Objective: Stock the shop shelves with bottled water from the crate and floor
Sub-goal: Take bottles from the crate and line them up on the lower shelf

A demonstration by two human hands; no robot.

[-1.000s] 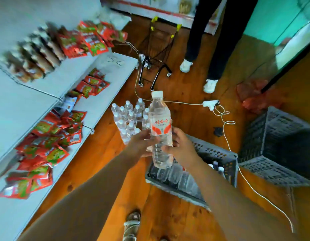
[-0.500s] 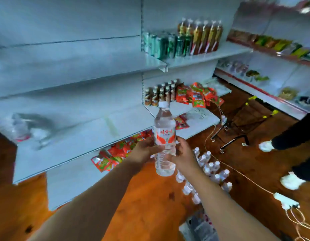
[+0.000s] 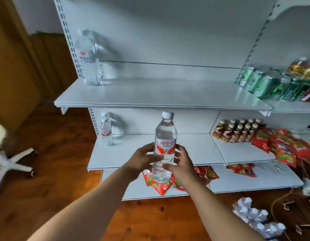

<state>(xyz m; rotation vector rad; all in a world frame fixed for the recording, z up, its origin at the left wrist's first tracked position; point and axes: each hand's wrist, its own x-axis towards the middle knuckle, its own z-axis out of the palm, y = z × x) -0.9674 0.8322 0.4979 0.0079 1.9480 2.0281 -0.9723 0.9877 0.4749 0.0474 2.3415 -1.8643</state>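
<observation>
Holds a water bottle point(image 3: 165, 136) upright with left hand point(image 3: 142, 160) and right hand point(image 3: 183, 164), both curled round its lower half, before the middle shelf point(image 3: 194, 150). Shows a small bottle point(image 3: 107, 133) at that shelf's left end, a large bottle point(image 3: 89, 58) on the upper shelf point(image 3: 150, 94), a bottle pack point(image 3: 255, 218) on the floor point(image 3: 168, 218)

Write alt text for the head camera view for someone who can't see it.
A left hand and right hand grip a water bottle upright before white shelves. A large bottle and a small bottle stand at their left end; red snack packets lie right.
</observation>
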